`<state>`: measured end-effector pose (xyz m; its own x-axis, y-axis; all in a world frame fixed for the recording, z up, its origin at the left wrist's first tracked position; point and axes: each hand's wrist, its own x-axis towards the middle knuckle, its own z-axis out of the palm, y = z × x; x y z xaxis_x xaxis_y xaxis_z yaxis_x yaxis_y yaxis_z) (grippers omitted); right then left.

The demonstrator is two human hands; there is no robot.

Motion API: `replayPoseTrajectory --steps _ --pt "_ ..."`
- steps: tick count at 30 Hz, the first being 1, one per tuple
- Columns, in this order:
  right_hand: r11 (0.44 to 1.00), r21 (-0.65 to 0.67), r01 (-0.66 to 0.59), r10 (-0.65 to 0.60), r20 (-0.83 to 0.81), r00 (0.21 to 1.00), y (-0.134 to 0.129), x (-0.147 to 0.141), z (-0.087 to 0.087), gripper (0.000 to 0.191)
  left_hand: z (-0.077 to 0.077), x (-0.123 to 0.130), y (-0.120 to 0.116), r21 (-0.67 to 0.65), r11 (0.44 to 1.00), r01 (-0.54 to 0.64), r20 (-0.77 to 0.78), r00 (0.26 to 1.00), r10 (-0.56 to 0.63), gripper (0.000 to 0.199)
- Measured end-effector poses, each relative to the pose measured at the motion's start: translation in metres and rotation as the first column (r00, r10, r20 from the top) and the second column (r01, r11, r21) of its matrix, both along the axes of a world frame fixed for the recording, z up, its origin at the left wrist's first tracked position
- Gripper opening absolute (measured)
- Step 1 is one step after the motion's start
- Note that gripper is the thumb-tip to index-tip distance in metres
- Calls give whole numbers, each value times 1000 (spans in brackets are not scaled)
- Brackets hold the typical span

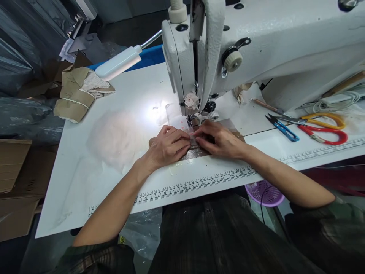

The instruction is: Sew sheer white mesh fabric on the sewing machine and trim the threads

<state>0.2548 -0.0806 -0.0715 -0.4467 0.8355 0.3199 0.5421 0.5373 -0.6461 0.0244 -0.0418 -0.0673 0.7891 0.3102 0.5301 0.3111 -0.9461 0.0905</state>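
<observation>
Just in front of the presser foot (190, 121) of a white sewing machine (181, 64), both hands rest close together on the machine bed. My left hand (170, 146) has its fingers curled and pressed down on a piece of thin, sheer pale fabric (193, 142). From the other side, my right hand (218, 140) pinches the same fabric with thumb and fingers. Brownish tape or plate (196, 153) shows under the hands. A small pale fabric flower (191, 100) is fixed to the machine head above the needle area. The fingertips partly hide the fabric's edges.
A fluffy pale pink heap (115, 139) lies left on the white table (75, 190). Blue thread snips (283, 128), red-handled scissors (323, 134) and yellow-handled scissors (325, 119) lie right. A lamp (119, 62) lights the table; a tied fabric bundle (74, 93) sits at its far-left corner.
</observation>
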Motion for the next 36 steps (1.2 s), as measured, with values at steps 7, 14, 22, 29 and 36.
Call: replayPoseTrajectory --steps 7,14,22,29,36 --pt "991 88 99 -109 105 989 5 4 -7 32 -1 0 -2 -20 999 -35 -92 995 33 13" --pt "993 119 22 -46 204 978 7 7 -12 38 1 0 -3 -10 999 -38 -113 993 37 14" --pt "985 171 -30 -3 190 982 7 8 -12 38 2 2 -4 56 998 -6 -105 994 12 15" --pt "981 190 -23 -30 271 962 5 8 -10 34 12 1 0 -58 996 61 -149 986 -69 16" --pt "976 216 11 -87 342 936 3 2 -10 36 13 0 10 -146 984 99 -127 985 -118 16"
